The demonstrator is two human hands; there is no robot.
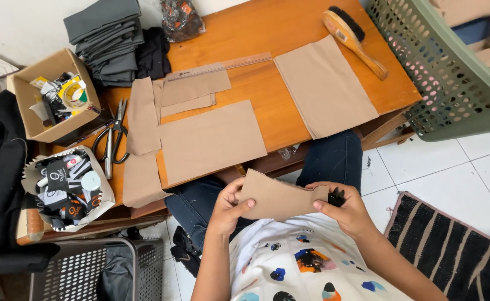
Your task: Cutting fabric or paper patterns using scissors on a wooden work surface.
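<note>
Both hands hold a tan fabric piece over my lap. My left hand pinches its left edge between thumb and fingers. My right hand grips its right edge and also has a small black object tucked against the fingers. On the low wooden table in front lie more tan fabric pieces: a large one in the middle, another to the right, narrow strips to the left.
Scissors and a ruler lie on the table, a wooden brush at the back. Folded grey cloth, two boxes of small items stand left. A green basket is right, a grey one lower left, a striped mat right.
</note>
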